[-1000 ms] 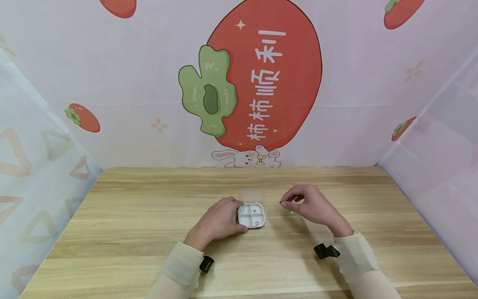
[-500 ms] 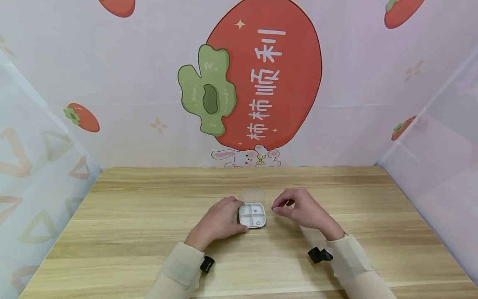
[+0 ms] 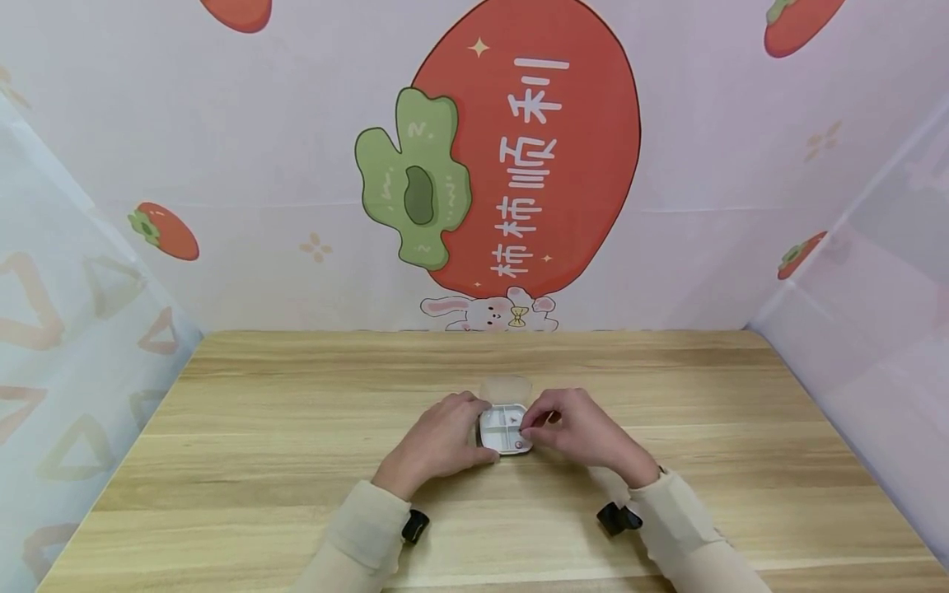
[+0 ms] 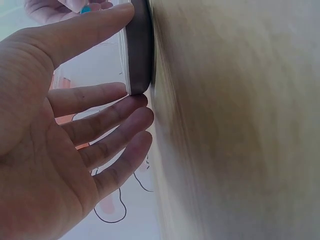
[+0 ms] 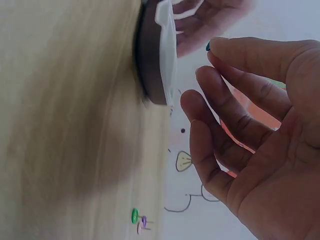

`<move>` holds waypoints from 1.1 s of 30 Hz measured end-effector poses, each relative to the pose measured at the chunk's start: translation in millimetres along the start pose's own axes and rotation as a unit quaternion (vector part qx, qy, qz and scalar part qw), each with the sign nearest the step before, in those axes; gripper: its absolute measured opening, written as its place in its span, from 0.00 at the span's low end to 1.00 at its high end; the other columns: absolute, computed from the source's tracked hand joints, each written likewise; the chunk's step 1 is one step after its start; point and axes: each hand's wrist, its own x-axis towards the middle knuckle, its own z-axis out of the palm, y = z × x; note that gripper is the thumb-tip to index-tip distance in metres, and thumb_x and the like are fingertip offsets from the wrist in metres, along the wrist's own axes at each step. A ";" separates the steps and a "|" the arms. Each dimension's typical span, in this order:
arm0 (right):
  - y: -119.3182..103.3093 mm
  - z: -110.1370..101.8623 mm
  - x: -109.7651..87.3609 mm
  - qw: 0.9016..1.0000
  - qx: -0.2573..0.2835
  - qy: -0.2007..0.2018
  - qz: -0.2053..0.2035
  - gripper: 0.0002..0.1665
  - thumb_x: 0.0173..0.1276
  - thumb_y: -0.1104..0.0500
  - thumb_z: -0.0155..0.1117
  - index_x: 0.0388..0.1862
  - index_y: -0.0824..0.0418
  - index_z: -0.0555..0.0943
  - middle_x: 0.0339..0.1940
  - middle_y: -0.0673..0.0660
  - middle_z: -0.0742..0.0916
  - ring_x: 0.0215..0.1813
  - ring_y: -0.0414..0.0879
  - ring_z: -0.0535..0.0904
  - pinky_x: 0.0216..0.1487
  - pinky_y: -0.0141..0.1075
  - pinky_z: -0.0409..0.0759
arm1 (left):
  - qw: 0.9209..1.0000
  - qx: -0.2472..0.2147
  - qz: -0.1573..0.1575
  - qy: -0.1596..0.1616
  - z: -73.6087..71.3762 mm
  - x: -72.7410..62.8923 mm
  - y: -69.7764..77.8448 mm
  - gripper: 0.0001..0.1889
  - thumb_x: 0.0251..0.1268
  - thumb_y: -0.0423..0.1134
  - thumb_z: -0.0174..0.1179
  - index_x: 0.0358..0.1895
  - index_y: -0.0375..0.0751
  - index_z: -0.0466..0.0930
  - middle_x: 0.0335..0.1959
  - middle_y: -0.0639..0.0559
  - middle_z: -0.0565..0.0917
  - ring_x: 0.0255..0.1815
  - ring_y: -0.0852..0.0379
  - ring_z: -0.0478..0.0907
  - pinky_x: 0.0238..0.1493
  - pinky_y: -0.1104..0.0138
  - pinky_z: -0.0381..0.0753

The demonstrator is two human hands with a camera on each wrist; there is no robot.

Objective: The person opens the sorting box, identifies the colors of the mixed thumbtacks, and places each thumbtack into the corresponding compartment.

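A small white pill box (image 3: 493, 445) with a dark base and several compartments sits on the table, its translucent lid (image 3: 506, 387) folded back. My left hand (image 3: 445, 435) holds its left side between thumb and index finger; the other fingers are spread apart from it in the left wrist view. Over the box's right edge, my right hand (image 3: 578, 428) pinches a tiny teal thumbtack (image 5: 208, 46) between thumb and index finger. A small red-and-white piece (image 3: 518, 445) lies in the front right compartment, and a tiny item (image 3: 513, 420) in the back right one.
On the table in the right wrist view stand a green thumbtack (image 5: 135, 215), a purple thumbtack (image 5: 144, 221) and a pink thumbtack (image 5: 140, 228). Behind the wooden table (image 3: 296, 379) hangs a printed backdrop (image 3: 296, 165); similar sheets flank both sides.
My right hand has moved left from the tabletop to the box's right edge, carrying the thumbtack. The left hand keeps its hold, and the box has shifted slightly right.
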 end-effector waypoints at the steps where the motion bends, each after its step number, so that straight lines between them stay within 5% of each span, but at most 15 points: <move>1: -0.1 1.5 0.3 1.000 0.000 0.001 -0.001 0.05 0.64 0.63 0.74 0.35 0.52 0.89 0.33 0.41 0.86 0.38 0.41 0.81 0.42 0.35 0.82 | 1.000 0.001 0.002 0.001 0.1 0.0 0.0 0.34 0.54 0.50 0.77 0.61 0.34 0.80 0.55 0.45 0.81 0.52 0.51 0.77 0.58 0.55 0.77; 33: -11.1 34.2 5.2 0.994 -0.095 0.053 -0.010 0.06 0.62 0.62 0.77 0.31 0.51 0.88 0.33 0.40 0.84 0.37 0.39 0.77 0.40 0.34 0.77 | 1.000 0.004 0.021 0.003 0.5 0.1 -0.1 0.32 0.55 0.49 0.77 0.59 0.35 0.81 0.52 0.47 0.82 0.49 0.53 0.77 0.54 0.56 0.78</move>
